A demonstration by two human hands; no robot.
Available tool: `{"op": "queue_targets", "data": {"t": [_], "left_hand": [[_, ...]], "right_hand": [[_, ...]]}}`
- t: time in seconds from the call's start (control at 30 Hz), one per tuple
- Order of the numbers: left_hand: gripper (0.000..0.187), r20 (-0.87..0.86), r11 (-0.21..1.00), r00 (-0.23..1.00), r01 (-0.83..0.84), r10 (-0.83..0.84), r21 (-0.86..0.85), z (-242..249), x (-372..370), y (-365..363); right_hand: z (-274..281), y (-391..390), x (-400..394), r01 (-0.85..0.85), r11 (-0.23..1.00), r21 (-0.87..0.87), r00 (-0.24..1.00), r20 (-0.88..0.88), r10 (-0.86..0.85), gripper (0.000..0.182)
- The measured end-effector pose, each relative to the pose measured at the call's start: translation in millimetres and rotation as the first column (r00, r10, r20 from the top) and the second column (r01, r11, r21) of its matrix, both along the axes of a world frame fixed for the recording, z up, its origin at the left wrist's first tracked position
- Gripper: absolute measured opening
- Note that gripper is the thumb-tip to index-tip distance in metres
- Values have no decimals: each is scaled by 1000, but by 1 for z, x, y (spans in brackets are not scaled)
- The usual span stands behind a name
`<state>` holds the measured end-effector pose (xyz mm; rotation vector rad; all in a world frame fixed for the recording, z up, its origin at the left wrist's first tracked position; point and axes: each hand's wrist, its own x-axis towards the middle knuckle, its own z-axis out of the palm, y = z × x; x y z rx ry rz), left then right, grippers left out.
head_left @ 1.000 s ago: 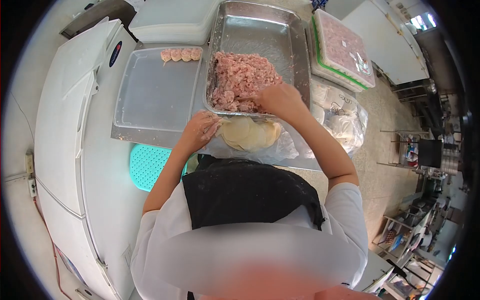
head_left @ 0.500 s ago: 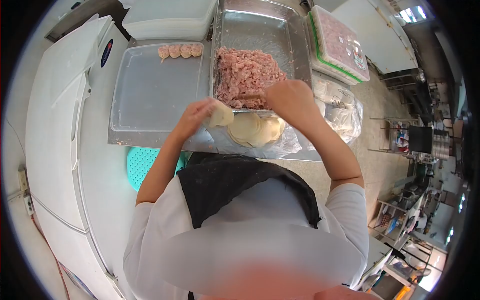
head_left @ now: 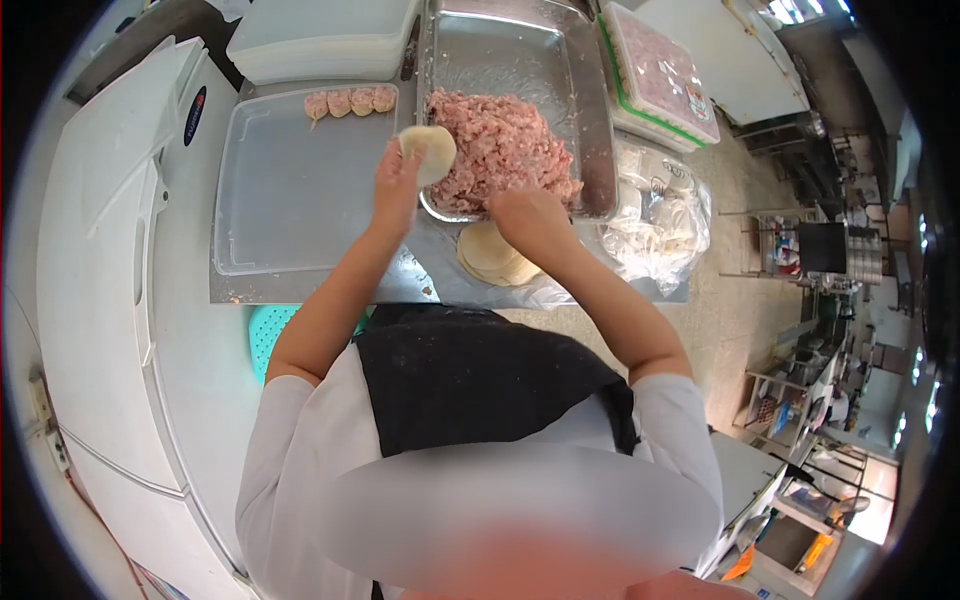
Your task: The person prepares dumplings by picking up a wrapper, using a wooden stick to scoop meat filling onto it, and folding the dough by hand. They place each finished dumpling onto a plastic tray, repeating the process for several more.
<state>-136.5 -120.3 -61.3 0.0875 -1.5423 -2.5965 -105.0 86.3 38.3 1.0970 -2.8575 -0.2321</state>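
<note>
Left hand [head_left: 395, 185] grip pinches a wrapper [head_left: 428, 152] beside the minced meat [head_left: 500, 150]; right hand [head_left: 527, 215] grip cannot be told; freezer [head_left: 120, 200] logo unreadable.

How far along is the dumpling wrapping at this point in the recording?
Early on. Done: four filled dumplings sit in a row at the far edge of the clear tray, which is otherwise bare. In hand: the left hand holds one round wrapper, unfilled, while the right hand is at the minced filling in the metal pan. Left: a stack of wrappers and a large mound of filling.
</note>
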Motion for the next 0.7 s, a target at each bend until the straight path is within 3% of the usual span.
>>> {"op": "queue_targets", "data": {"t": [0.07, 0.1, 0.2, 0.27, 0.33, 0.4, 0.47, 0.5, 0.6, 0.67, 0.7], "left_hand": [[29, -85, 901, 994, -97, 68, -424, 4, 13, 6], [29, -129, 914, 986, -144, 103, -379, 7, 15, 9], [29, -100, 913, 972, -233, 212, -334, 5, 13, 16], [30, -108, 905, 965, -262, 240, -336, 4, 14, 21], [30, -113, 894, 957, -289, 266, -342, 7, 17, 22], [31, -118, 860, 951, -308, 285, -408, 11, 22, 25], [31, -135, 835, 944, -330, 301, -440, 14, 22, 31], [31, -154, 807, 934, -356, 322, -471, 16, 20, 32], [31, -135, 838, 934, -357, 331, -414, 8, 16, 33], [31, -157, 836, 939, -345, 307, -428, 9, 13, 30], [32, -172, 835, 944, -328, 280, -442, 9, 14, 28]], "right_hand": [[2, 0, 4, 56, 998, -27, 997, 49, -55, 13], [11, 8, -3, 89, 992, 86, 994, 48, -93, 13], [50, 2, -16, 148, 988, 43, 989, -13, -148, 13], [16, 0, -20, 127, 992, 5, 991, -33, -127, 12], [-9, -7, -7, -14, 998, 58, 1000, 17, 13, 13], [-17, 4, 0, -6, 1000, 3, 1000, 28, 6, 12], [-14, 14, 2, 84, 996, 2, 968, 236, -82, 21], [-15, 19, 1, 78, 997, 1, 970, 231, -77, 21], [-24, 45, -9, 181, 976, -120, 928, 348, -130, 21], [-17, 56, -19, 268, 910, -318, 859, 506, -76, 28], [-6, 58, -23, 285, 935, -209, 879, 446, -168, 29]]}}
